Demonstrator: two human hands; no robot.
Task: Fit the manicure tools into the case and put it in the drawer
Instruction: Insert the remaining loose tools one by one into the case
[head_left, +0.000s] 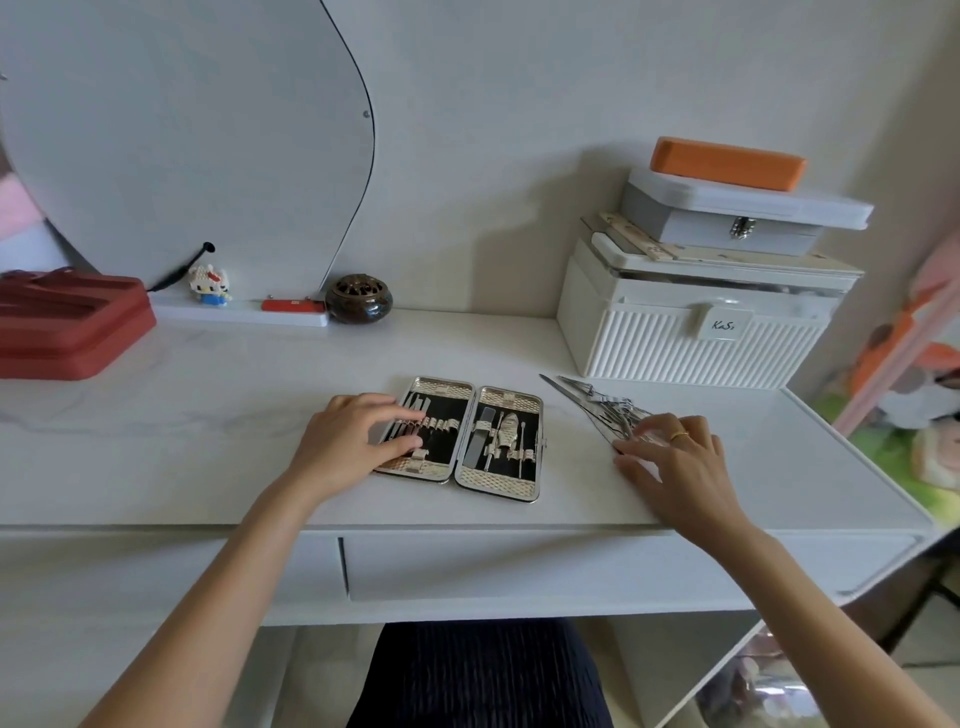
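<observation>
Manicure case (462, 439) lay open on the white desk (208, 415), some tools already in its loops. Left hand (353, 441) rested flat-fingered on its left half. Right hand (670, 457) touched the loose tools (597, 405) just right of it with relaxed fingertips, gripping none.

- Large rounded mirror (171, 135), back left, against the wall.
- Red moulded tray (67, 322) on the white desktop (234, 415), far left.
- Small toy-brick cat figure (209, 285) and flat red bar (292, 305) on a white ledge.
- Dark brown round pierced-lid pot (358, 299) just beside that ledge.
- White ribbed plastic box (696, 332), back right; grey latched case (737, 218) stacked above; orange oblong case (727, 163) on top.
</observation>
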